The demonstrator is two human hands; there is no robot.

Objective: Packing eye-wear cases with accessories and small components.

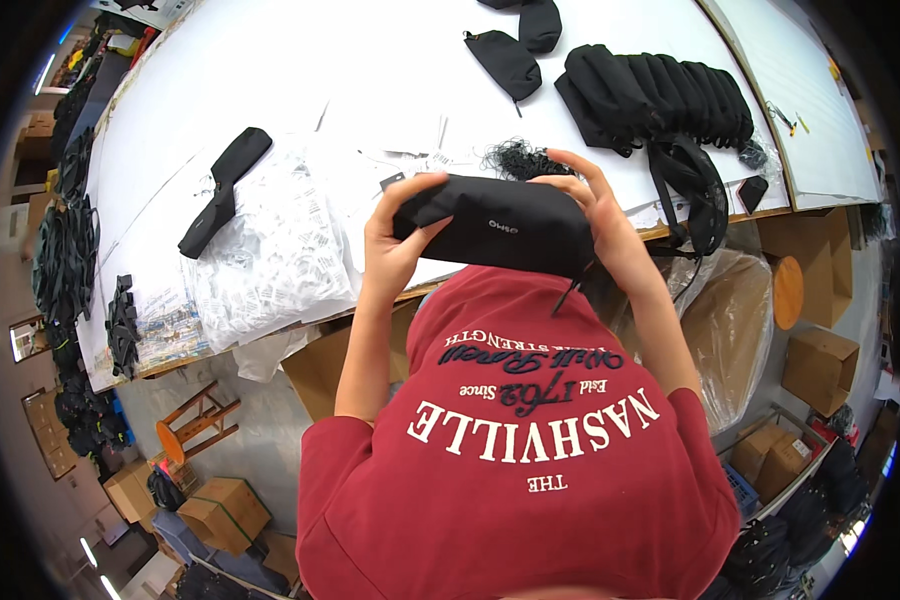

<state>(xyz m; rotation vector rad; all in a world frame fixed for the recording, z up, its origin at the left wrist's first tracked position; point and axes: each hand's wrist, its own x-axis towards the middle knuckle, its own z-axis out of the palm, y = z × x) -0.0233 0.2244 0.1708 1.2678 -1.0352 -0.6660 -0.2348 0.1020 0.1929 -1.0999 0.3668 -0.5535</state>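
A black fabric pouch (500, 222), with small light lettering on its side, is held up between my two hands above the table's near edge. My left hand (400, 228) grips its left end, thumb on the near face and fingers over the top. At the right end my right hand (607, 222) is closed round the pouch, with one finger raised off it. From that same end hangs a short black cord (567, 297). Just behind the pouch lies a tangle of black cords (523, 158) on the white table (360, 60).
A pile of clear plastic bags (270, 250) lies left of my hands, beside two black pouches (232, 165). A packed row of black pouches (660, 100) sits at the far right. Black straps (705, 205) hang over the edge. Below stand a wooden stool (195, 425) and cardboard boxes (820, 370).
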